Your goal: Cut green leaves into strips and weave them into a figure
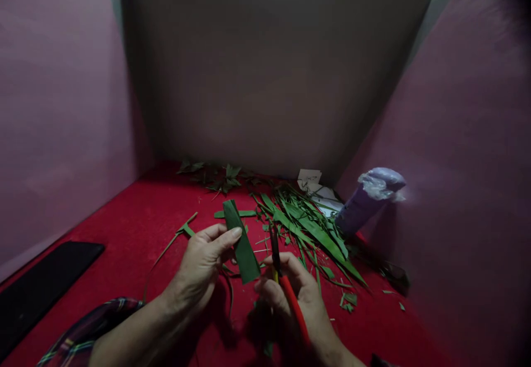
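Observation:
My left hand (209, 259) pinches a folded strip of green leaf (243, 248) between thumb and fingers, holding it raised over the red cloth. Close on its right, my right hand (296, 295) grips a pair of scissors (295, 306) with a red handle and dark blades that point away from me. The blades stand just right of the leaf strip, apart from it. Whether they are open is hard to make out in the dim light. Beyond my hands lies a pile of long green leaves (311, 226). Another leaf strip (244, 214) rests behind the held one.
A purple wrapped bundle (367, 201) with clear plastic leans at the right, near white papers (327, 198). Lobed leaves (228, 176) lie along the back wall. A thin stem (170, 242) and a black flat object (50, 273) are on the left. Pink walls flank the red cloth (136, 218).

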{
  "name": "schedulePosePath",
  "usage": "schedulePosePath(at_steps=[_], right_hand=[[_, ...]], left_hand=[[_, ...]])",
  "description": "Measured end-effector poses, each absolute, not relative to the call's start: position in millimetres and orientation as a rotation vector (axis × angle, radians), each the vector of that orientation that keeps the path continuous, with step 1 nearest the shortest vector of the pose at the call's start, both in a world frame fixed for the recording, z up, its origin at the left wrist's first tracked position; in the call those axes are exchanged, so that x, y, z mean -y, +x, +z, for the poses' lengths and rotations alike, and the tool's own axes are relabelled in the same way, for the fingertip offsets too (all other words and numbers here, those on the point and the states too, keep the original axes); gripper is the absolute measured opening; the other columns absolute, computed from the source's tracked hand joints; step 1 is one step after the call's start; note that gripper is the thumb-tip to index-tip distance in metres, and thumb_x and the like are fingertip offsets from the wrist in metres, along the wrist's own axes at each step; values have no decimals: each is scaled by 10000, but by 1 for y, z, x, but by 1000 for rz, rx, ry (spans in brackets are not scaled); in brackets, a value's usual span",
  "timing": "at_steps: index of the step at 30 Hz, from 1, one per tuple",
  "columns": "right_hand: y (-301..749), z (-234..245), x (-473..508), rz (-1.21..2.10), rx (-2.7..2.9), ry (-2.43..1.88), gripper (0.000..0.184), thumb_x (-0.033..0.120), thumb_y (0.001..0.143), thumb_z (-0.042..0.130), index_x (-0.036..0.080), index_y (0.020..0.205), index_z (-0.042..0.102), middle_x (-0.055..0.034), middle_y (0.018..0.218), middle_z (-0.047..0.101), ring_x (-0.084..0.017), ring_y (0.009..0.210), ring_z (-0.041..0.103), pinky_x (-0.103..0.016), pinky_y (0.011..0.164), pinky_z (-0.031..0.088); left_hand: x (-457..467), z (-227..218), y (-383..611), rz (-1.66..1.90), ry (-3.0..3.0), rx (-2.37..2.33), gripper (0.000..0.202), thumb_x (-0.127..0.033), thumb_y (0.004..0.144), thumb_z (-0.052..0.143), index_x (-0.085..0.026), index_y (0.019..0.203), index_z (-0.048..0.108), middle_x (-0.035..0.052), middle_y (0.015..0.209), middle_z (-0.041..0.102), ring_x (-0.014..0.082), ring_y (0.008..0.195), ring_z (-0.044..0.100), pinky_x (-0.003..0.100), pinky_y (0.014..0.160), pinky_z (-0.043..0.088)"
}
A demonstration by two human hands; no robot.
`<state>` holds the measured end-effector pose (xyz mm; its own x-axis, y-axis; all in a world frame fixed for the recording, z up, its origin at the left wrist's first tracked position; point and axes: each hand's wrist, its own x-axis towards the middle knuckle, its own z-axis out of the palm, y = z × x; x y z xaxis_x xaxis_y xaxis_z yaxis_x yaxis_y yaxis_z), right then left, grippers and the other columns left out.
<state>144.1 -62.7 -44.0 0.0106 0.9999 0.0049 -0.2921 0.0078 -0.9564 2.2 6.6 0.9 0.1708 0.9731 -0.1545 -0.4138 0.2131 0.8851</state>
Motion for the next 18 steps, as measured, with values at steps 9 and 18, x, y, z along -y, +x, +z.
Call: schedulePosePath(at_steps=[9,18], right_hand=[[139,-35,62,1091,894,-1035,294,236,678,713,232,882,502,32,749,544,-72,540,475,-172,459,403],[143,-39,62,1181,972,-1069,384,309,645,748,228,909,481,43,723,527,-78,578,471,-166,487,406]], left_hand=[[6,-19,11,1102,956,-870,173,-283,668,697,-134,632,617,-26,581,599,79,532,509,189,551,422],[-1,-11,11,1183,777,-871,182,-253,576,758,-129,593,626,-32,546,594,64,501,497,162,508,416]])
